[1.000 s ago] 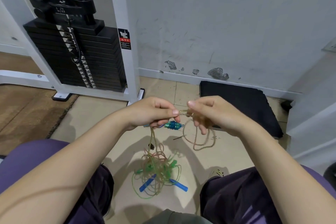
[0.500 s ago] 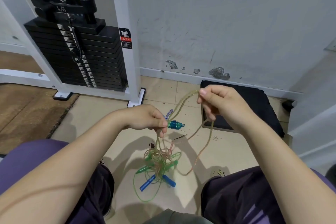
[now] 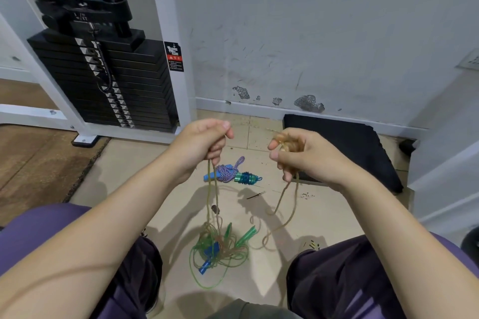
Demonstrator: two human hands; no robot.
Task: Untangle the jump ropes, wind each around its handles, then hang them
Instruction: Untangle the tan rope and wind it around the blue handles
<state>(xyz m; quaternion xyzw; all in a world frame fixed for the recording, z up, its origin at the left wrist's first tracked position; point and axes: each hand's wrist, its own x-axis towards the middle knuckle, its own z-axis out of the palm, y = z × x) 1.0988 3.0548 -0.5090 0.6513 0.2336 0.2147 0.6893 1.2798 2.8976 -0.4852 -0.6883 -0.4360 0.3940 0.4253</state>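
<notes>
Your left hand grips two strands of the tan rope, fingers curled. Your right hand pinches its blurred other part. Both strands drop to the tangled ropes on the floor between your knees. A wound rope bundle lies beyond.
</notes>
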